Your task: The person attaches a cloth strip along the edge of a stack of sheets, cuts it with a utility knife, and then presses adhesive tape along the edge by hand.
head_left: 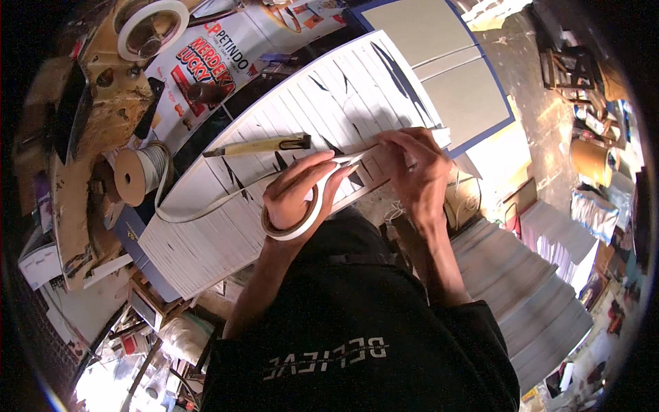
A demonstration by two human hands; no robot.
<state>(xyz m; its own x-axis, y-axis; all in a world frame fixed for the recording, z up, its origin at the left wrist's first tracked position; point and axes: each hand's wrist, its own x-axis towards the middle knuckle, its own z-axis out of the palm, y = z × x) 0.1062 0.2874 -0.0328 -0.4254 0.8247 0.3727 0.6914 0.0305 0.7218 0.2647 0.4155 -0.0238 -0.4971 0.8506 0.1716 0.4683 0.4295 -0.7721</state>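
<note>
A long row of white slatted pieces, like paper edges packed side by side (206,250), lies before me with dark gaps between some of them. Across it runs a narrow white ribbon (184,220). My left hand (292,189) pinches this ribbon between thumb and fingers, and a roll of white tape (316,214) hangs around that hand. Farther right, my right hand (420,172) has its fingers closed on the ribbon near the row's right end; its fingertips are partly hidden. A cutter knife with a yellowish handle (257,147) rests on the row beyond my left hand.
A ribbon spool (130,177) stands at the left, with another white tape roll (124,42) behind it. Beyond the row lies a blue-edged grey board cover (467,86). Stacks of paper sheets (504,275) sit at my right. A printed banner (175,89) spreads at the back left.
</note>
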